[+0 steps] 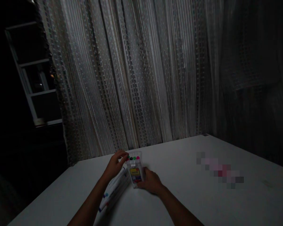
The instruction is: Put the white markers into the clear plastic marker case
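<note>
A clear plastic marker case [133,185] stands tilted on the white table, with a yellow and blue label on its front. Green, black and pink marker caps [134,158] show in a row at its top. My right hand [152,181] grips the lower right side of the case. At the top left corner my left hand [116,164] has thumb and fingers closed around a marker end among the caps. Several white markers [116,185] with blue and other coloured ends lie on the table beside the case, partly covered by my left forearm.
The white table [174,194] reaches back to a striped, patterned curtain [141,78]. On the right side of the table lies a blurred-out pinkish thing [220,171]. A dark window [42,91] is at the left. The light is dim.
</note>
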Demonstrator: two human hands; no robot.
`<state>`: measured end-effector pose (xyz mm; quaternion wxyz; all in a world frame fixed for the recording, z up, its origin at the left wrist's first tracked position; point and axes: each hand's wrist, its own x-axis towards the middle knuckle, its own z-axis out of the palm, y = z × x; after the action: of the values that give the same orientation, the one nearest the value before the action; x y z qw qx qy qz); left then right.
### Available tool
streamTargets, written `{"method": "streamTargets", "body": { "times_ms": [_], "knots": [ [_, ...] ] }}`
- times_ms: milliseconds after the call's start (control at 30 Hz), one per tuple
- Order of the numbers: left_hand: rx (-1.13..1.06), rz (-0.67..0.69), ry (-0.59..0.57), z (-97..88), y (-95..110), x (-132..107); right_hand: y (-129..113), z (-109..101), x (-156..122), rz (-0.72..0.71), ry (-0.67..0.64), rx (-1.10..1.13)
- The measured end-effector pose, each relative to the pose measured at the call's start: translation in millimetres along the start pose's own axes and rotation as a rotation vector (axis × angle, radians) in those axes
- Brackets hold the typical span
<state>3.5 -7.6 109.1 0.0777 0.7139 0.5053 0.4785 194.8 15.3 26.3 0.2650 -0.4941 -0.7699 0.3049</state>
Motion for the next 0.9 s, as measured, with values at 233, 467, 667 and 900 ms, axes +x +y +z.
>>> {"method": "streamTargets", "body": {
  "times_ms": [233,467,667,900],
  "knots": [
    [0.03,-0.128,0.105,7.3,-33,-27,3,3,2,-0.015,-0.001,-0.001],
    [0.488,-0.208,-0.172,31.9,-62,-77,3,4,2,-0.019,-0.005,0.017],
    [0.635,-0.186,-0.204,33.5,-59,-83,2,4,2,-0.01,-0.011,0.02],
    [0.364,-0.225,0.177,22.1,-59,-85,1,5,3,0.003,-0.003,0.007]
  ]
}}
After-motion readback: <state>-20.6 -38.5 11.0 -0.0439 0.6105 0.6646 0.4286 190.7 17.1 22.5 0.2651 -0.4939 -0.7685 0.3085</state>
